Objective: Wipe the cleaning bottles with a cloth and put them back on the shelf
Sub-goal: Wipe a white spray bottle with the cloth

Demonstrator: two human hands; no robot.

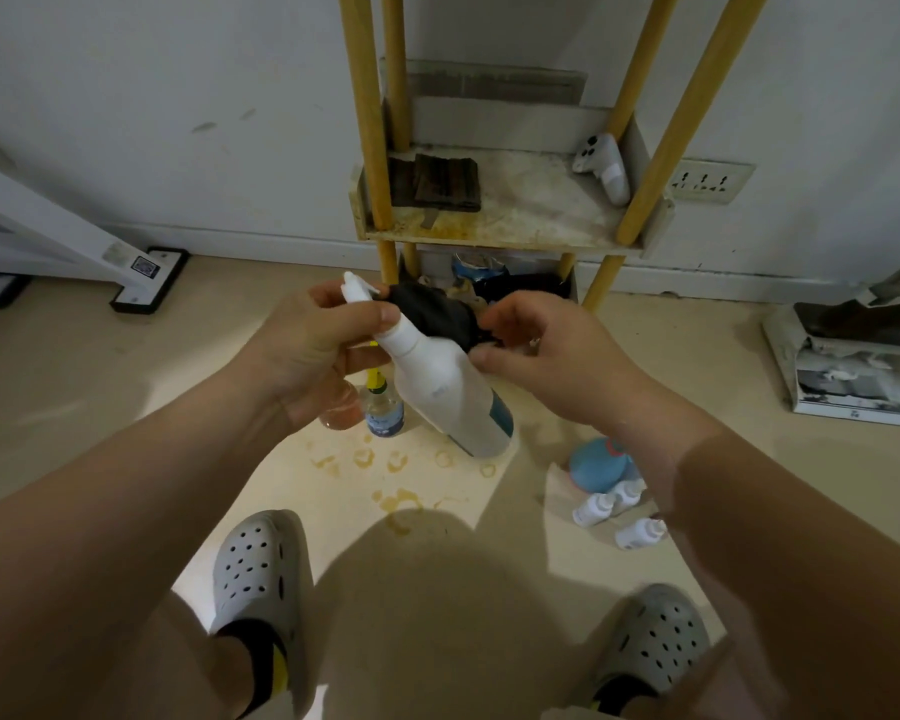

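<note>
Here, mid-task, the left hand [313, 350] clamps its fingers on the neck of the white spray bottle [448, 387], held tilted above the floor [126, 387], while the right hand [546, 361] pinches a dark cloth [437, 314] against its shoulder. The shelf [515, 220] tier ahead bears no bottles. The yellow-capped bottle [383, 407] and small white bottles [609, 506] wait on the floor, apparently not yet wiped.

Held off the floor: white plastic spray bottle with teal label [437, 376], tilted, nozzle up-left, base down-right; dark crumpled cloth [432, 314] bunched against its neck and shoulder; small clear bottle with yellow cap [383, 407] upright on the floor beneath; small white bottles [609, 504] grouped on the floor at right; stained white shelf on yellow posts [489, 226] behind.
</note>
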